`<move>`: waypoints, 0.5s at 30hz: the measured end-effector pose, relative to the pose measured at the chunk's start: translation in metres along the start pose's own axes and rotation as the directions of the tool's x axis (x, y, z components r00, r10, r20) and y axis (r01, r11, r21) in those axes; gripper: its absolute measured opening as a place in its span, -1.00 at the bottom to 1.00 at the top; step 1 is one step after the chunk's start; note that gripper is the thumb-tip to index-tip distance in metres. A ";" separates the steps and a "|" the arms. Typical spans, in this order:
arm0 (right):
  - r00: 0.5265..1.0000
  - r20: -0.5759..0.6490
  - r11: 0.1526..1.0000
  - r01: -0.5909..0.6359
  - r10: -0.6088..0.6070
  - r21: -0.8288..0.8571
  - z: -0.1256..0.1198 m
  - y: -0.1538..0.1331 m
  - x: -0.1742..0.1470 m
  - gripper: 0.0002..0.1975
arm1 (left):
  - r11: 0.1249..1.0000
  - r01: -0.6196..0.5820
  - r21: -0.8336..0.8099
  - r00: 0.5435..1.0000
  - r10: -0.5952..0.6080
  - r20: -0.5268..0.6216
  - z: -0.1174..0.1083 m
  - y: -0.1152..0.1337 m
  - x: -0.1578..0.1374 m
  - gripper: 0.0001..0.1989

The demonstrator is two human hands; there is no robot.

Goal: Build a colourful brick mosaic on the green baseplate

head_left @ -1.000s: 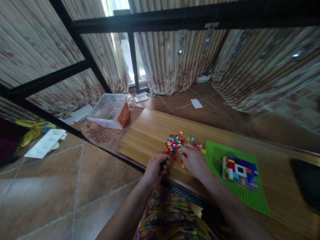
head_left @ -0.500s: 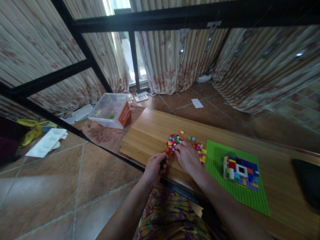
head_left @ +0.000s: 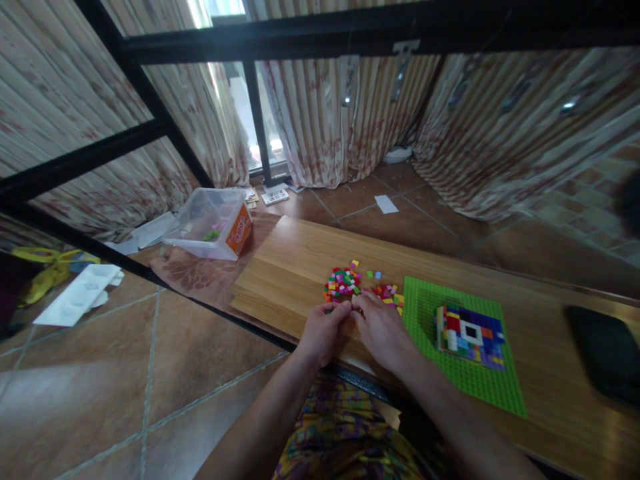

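Note:
My left hand [head_left: 323, 331] and my right hand [head_left: 384, 328] meet fingertip to fingertip over the near side of the table, just in front of a heap of small toy bricks [head_left: 343, 281]. The fingers of both are closed in a pinch; whatever lies between them is too small or too hidden to name. More loose bricks [head_left: 387, 291], red, pink and yellow, lie beyond my right hand. On a green studded baseplate [head_left: 480, 395] to the right sits a multicoloured brick build [head_left: 473, 335] with a white square frame on top.
The wooden table [head_left: 285, 257] carries a dark flat object [head_left: 603, 353] at its right. A clear plastic bin [head_left: 207, 223] with an orange label stands past its left end. A black metal frame [head_left: 187, 157] crosses the view, with curtains behind. White trays [head_left: 77, 297] lie on the tiled floor.
My right hand has drawn back from the brick heap to my left hand, and their fingertips now meet. A dark thing seen in my left hand before is now hidden. The view has shifted slightly.

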State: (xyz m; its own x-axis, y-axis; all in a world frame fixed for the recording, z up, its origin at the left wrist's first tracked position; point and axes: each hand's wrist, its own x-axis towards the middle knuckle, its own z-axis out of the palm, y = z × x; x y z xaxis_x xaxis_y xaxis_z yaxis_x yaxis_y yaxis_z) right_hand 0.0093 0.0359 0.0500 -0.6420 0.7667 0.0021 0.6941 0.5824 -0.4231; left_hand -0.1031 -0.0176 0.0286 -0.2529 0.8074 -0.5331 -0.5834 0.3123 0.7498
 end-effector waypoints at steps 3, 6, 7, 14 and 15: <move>0.996 -0.085 0.987 -0.015 0.029 0.158 0.008 0.004 -0.001 -0.85 | 0.999 -0.006 -0.039 1.000 0.005 -0.016 0.004 0.001 0.000 -0.59; 0.983 -0.170 0.954 -0.012 0.066 0.301 0.016 0.008 -0.003 -0.84 | 0.996 0.010 -0.092 1.000 -0.012 -0.020 0.009 0.003 -0.001 -0.58; 0.980 -0.184 0.943 -0.013 0.079 0.334 0.018 0.008 -0.003 -0.83 | 0.994 0.022 -0.109 1.000 -0.024 -0.016 0.010 0.003 -0.001 -0.58; 0.953 -0.246 0.898 -0.053 0.177 0.437 0.023 0.011 -0.003 -0.86 | 0.970 0.104 -0.218 0.994 -0.110 -0.019 0.015 0.005 0.004 -0.63; 0.948 -0.258 0.894 -0.056 0.187 0.444 0.022 0.011 -0.003 -0.87 | 0.970 0.099 -0.220 0.994 -0.107 -0.024 0.015 0.006 0.004 -0.65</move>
State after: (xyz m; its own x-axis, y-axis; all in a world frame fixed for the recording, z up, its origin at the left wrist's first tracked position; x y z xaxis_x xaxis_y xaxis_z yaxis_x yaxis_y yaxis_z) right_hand 0.0119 0.0339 0.0255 -0.3943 0.9055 0.1569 0.5119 0.3583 -0.7808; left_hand -0.0959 -0.0048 0.0365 -0.2077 0.7570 -0.6195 -0.7613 0.2726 0.5883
